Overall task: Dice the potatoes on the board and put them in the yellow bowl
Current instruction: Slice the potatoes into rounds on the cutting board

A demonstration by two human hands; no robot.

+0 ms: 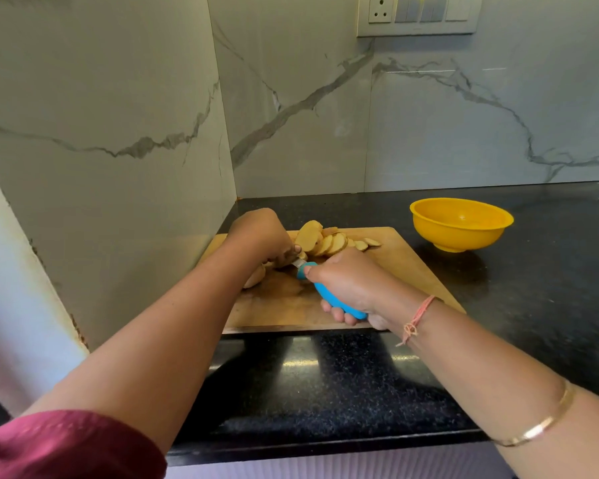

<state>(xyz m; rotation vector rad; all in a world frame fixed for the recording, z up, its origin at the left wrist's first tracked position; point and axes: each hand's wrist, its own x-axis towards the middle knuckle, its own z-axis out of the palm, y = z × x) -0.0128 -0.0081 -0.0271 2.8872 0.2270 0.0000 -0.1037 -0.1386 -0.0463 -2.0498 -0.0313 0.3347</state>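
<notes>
At the lower left a maroon sleeve (66, 444) is seen on the left arm, which is stretched out over the dark speckled counter (550, 271). The left hand (263, 236) is held knuckles-up at the left end of the wooden board (405, 264), its fingers curled down onto an uncut potato (255, 280) that lies on the board. Just right of those fingers a short stretch of blade is visible, and most of it is hidden by the hand. The knife (332, 299) is gripped by the right hand (346, 285), whose fingers are wrapped round its blue handle, with the thumb laid along the top near the blade. Behind both hands, a fanned row of potato slices (325, 242) is laid on the far part of the board, with the skin left on the edges. A pink thread band (417, 318) is worn at the right wrist and a thin metal bangle (540, 426) further up the forearm. To the right of the board, apart from it, the yellow bowl (460, 224) is set upright on the counter, and no potato can be seen in it. A switch panel (417, 13) is mounted high on the marble wall.
</notes>
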